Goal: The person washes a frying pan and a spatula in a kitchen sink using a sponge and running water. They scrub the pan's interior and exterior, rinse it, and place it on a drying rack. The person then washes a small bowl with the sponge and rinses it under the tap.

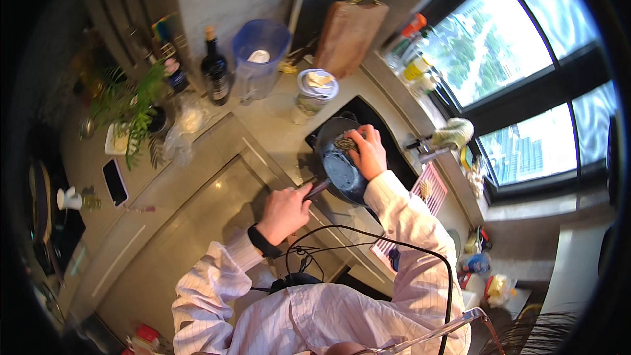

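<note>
A dark wok-like pan (340, 172) is held over the black sink (402, 153), with what looks like water and some suds inside. My left hand (286, 211), a black band on its wrist, grips the pan's handle (318, 189) on the near left side. Inside the pan, my right hand (369, 152) holds a metal scouring pad (346, 142) against the upper wall. The fingers partly cover the pad. To the right of the sink, a faucet (434, 153) has a light green cloth (453, 133) draped over it.
A lidded tub (315, 91), blue pitcher (259, 59), dark bottle (215, 76) and wooden cutting board (351, 37) stand behind the sink. Right of my forearm lies a pink drying rack (434, 190). A phone (115, 182) and fern (143, 113) are on the left counter. A black cable (389, 234) crosses before me.
</note>
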`<state>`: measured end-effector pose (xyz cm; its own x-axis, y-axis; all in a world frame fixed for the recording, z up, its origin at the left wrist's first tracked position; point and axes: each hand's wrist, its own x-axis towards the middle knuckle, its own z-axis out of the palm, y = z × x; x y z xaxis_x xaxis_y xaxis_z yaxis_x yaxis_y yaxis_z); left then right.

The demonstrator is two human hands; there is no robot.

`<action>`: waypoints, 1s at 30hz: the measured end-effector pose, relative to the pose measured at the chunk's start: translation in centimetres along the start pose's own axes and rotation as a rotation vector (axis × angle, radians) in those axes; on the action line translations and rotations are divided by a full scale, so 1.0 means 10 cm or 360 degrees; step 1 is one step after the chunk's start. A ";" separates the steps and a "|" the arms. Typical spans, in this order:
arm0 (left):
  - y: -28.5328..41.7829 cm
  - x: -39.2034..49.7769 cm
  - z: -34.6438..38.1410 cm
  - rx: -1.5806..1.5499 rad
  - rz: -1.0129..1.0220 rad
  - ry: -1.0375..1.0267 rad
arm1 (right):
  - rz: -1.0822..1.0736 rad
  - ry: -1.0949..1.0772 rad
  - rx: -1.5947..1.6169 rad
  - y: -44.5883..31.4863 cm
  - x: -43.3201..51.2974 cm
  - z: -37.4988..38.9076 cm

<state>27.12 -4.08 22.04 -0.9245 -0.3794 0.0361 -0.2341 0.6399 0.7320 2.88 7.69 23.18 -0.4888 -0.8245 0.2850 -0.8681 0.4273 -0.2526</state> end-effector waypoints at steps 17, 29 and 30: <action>0.09 0.30 -0.15 0.0171 -0.0253 -0.0837 | 0.1374 -0.0332 -0.0029 2.29 -2.32 0.34; 0.52 0.25 0.07 0.0125 -0.0608 -0.0662 | 0.0681 -0.0549 -0.0832 3.72 -1.86 0.29; 0.57 0.25 0.09 0.0257 -0.0427 -0.0574 | 0.0675 -0.0592 -0.0794 3.75 -1.88 0.25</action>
<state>23.22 -0.78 25.68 -0.8638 -0.3075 -0.3992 -0.4961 0.6578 0.5668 -20.25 38.32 6.00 -0.8051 -0.5851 -0.0969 -0.5915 0.7804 0.2028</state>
